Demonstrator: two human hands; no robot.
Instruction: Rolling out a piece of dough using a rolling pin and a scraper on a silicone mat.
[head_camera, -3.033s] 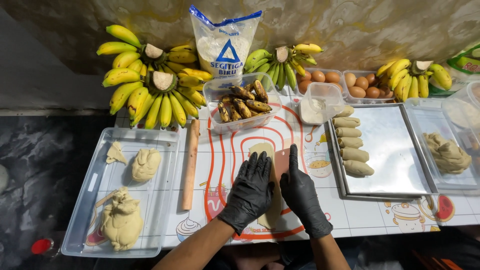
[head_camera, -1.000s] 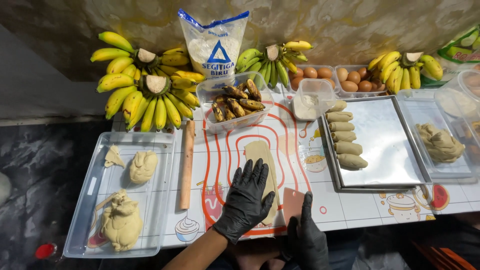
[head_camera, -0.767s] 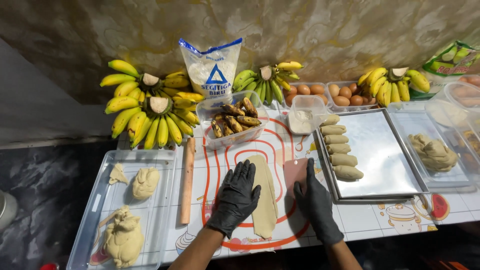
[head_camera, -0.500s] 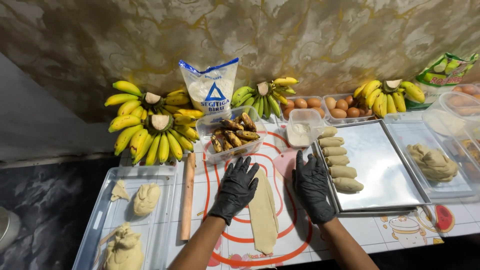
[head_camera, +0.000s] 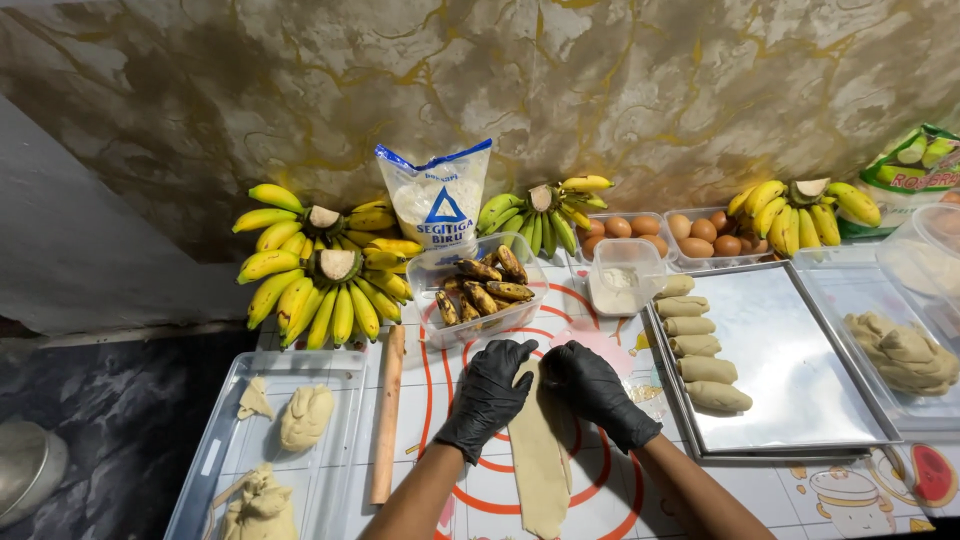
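Both hands wear black gloves and rest on the far end of a long flattened strip of dough, which lies on a white baking mat with red rings near the front edge of the tabletop. The left hand presses its spread fingers on the strip's left side, its grip apart and flat, closed on nothing. The right hand curls over the strip's far right corner; whether its fingers pinch the dough I cannot tell.

Just left of the mat lies a wooden rolling pin, and beyond it a clear plastic tray with lumps of dough. To the right stands a metal baking tray with a row of rolled dough pieces along its left edge. Behind the hands sits a clear tub of cooked bananas, and bunches of yellow bananas line the back edge.
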